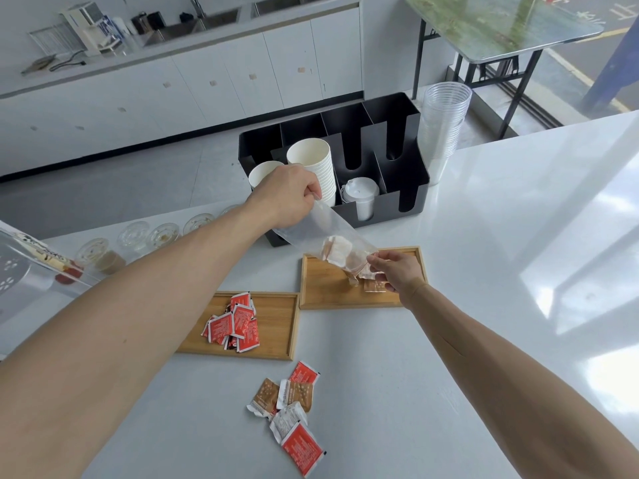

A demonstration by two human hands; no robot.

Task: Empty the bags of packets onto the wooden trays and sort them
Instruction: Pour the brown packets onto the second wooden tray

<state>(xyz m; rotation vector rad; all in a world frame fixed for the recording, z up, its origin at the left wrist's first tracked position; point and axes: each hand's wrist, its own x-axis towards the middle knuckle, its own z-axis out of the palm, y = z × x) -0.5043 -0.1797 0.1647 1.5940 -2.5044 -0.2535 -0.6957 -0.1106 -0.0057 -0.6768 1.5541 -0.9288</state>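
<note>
Packets (231, 327) in red lie heaped on the near wooden tray (276, 344) on your white counter (484, 271), a black cup organiser (387, 140) behind. Your left hand (288, 198) pinches the clear bag (332, 242) high, tilted over the far tray (321, 288). Your right hand (397, 271) pinches its lower end, brown packets inside.

Single head-worn wide-angle view, looked forward and down over white counter (484, 236); wooden trays (276, 326) near, cabinets (207, 81) far at 12 o'clock.
</note>
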